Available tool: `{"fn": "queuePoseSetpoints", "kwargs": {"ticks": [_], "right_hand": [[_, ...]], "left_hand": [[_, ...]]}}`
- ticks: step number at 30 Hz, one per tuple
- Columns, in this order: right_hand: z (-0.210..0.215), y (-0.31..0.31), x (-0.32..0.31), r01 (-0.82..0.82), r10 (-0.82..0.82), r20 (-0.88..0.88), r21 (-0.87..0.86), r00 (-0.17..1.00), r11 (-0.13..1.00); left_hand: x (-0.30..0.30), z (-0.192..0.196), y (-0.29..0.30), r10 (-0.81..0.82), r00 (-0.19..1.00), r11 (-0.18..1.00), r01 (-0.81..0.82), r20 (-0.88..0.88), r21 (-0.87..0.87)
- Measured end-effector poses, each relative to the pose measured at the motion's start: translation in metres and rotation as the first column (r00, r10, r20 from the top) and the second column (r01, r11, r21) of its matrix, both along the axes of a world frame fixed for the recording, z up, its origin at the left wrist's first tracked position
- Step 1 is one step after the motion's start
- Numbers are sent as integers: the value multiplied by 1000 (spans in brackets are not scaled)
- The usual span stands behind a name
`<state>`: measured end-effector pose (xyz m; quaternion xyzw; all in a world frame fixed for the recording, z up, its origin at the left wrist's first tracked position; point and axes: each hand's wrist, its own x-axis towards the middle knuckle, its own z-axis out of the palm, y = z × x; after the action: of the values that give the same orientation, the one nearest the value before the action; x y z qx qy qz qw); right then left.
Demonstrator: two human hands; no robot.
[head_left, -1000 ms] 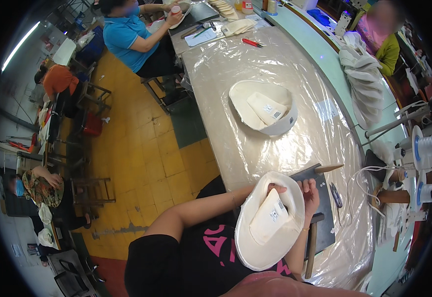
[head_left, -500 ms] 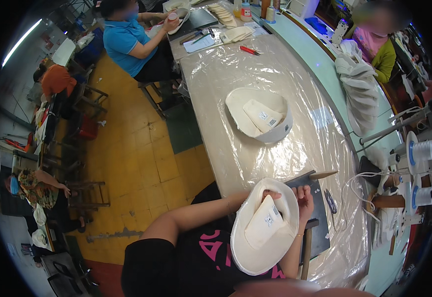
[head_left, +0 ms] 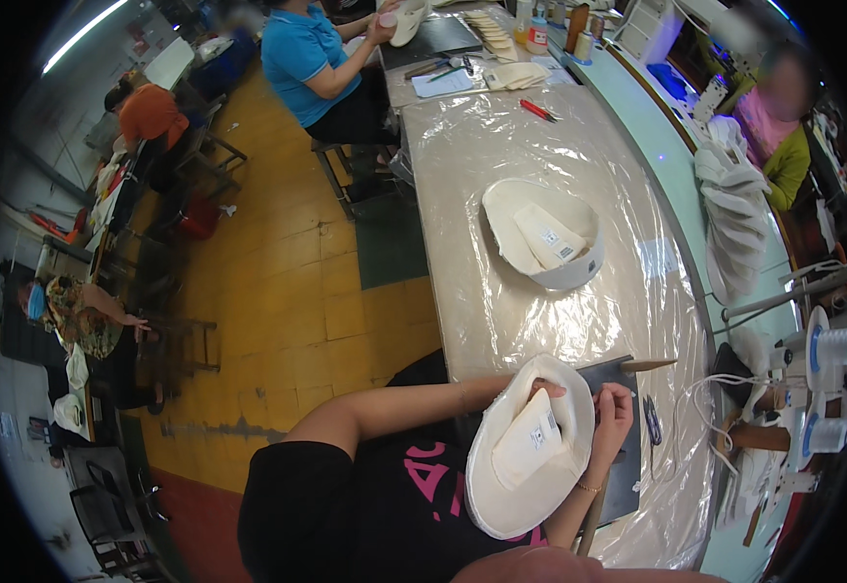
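A cream shoe upper [head_left: 501, 486] with a pale tongue [head_left: 525, 447] in its opening is held tilted in front of my chest. My left hand [head_left: 548, 388] grips its far edge, fingertips showing inside the opening and the rest hidden behind the material. Just beyond the upper's right edge, my right hand [head_left: 614, 420] has its thumb and fingers pinched together. Anything between those fingertips is too small to make out. Farther up the table lies a second cream upper [head_left: 589, 264], also with a labelled tongue.
Under my right forearm is a dark board [head_left: 624, 486], with a pointed wooden piece [head_left: 649, 365] at its far edge and thread snips [head_left: 652, 422] alongside. Red-handled pliers [head_left: 537, 111] lie farther off. Thread cones [head_left: 831, 348] stand right. A person in blue [head_left: 309, 68] works at the far end.
My right hand's fingers, raised and loosely curled before, are now pinched near the upper's edge. My left hand keeps its hold. The whole view has shifted slightly.
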<state>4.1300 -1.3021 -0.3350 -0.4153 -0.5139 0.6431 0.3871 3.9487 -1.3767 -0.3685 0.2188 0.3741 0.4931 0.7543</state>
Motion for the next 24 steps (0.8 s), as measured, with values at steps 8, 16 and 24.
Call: {"fn": "queuePoseSetpoints", "kwargs": {"ticks": [8,16,24], "right_hand": [[25,-3,13,30,-73,143,283,987,959],[54,-12,29,11,-320,411,600,854,800],[66,-15,31,190,-351,166,596,921,780]], "left_hand": [[3,-18,1,-31,999,1000,31,24,2],[1,-18,-1,-75,996,997,75,50,5],[4,-38,6,-61,998,997,62,-11,53]]}}
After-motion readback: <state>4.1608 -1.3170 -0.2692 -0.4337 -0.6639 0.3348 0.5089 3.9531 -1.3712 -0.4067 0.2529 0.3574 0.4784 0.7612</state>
